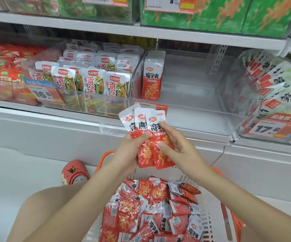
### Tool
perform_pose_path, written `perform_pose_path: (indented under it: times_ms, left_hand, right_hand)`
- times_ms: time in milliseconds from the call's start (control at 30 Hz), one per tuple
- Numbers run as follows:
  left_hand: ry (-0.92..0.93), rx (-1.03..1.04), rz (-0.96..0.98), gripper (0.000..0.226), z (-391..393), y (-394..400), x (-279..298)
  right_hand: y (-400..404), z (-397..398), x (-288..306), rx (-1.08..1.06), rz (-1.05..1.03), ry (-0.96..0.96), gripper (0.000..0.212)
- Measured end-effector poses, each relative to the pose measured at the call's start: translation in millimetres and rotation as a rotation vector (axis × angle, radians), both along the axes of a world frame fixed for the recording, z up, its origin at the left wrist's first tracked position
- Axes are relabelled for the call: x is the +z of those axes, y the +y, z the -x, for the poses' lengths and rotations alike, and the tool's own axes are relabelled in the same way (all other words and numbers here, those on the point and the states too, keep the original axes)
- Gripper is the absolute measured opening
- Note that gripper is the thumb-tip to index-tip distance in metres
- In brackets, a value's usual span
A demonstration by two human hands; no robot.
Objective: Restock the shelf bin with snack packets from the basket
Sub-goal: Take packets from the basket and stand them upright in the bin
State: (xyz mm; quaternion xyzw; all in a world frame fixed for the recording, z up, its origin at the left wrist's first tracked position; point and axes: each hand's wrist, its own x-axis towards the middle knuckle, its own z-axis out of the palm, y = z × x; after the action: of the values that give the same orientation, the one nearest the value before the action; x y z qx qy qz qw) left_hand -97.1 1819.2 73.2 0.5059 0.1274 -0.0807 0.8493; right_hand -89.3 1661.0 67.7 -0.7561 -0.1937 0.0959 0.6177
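Your left hand (129,151) grips fanned packets (147,137) from left, thumb pressed on front. Your right hand (174,145) pinches rightmost packet, thumb in front, fingers behind. Fan held above basket (209,213), in front of shelf edge. Basket holds loose heap of same red packets. Clear bin (184,102) on shelf holds one upright packet (152,75) against left wall.

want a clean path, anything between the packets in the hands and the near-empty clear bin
Head view: between the fanned packets and the clear bin lies only the bin's low front wall with its orange label.
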Motion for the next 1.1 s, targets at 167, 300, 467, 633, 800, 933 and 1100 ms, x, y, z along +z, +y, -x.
perform_pose_path:
  times_ms: [167, 300, 467, 633, 800, 933, 1100]
  left_hand:
    - [-0.03, 0.043, -0.191, 0.022, 5.3, -4.6, -0.5]
    - [-0.01, 0.017, -0.254, 0.021, 8.0, -6.4, 4.8]
    - [0.14, -0.185, 0.05, 0.04, 17.7, -19.4, 12.3]
    - [0.2, -0.292, 0.283, 0.04, 18.0, -21.8, 7.1]
    - [0.181, -0.379, 0.171, 0.021, 15.4, -17.9, 9.1]
    - [0.134, -0.478, -0.071, 0.029, 16.3, -21.2, 3.0]
    - [0.159, -0.609, -0.202, 0.004, 22.4, -30.0, -4.2]
  right_hand:
    - [6.0, -0.1, -6.2, -0.129, -0.039, 0.051, 0.089]
    - [4.5, 1.1, -4.3, -0.106, 0.023, 0.06, 0.078]
    - [6.8, 11.1, 3.6, -0.056, 0.075, 0.057, 0.082]
    - [10.5, 17.8, 7.1, -0.096, 0.119, 0.073, 0.078]
    - [-0.1, 10.1, 22.4, -0.1, 0.015, 0.135, 0.055]
    - [-10.3, 1.3, 32.7, -0.248, -0.004, 0.109, 0.077]
    - [-5.8, 2.6, 28.0, -0.254, 0.221, -0.095, 0.072]
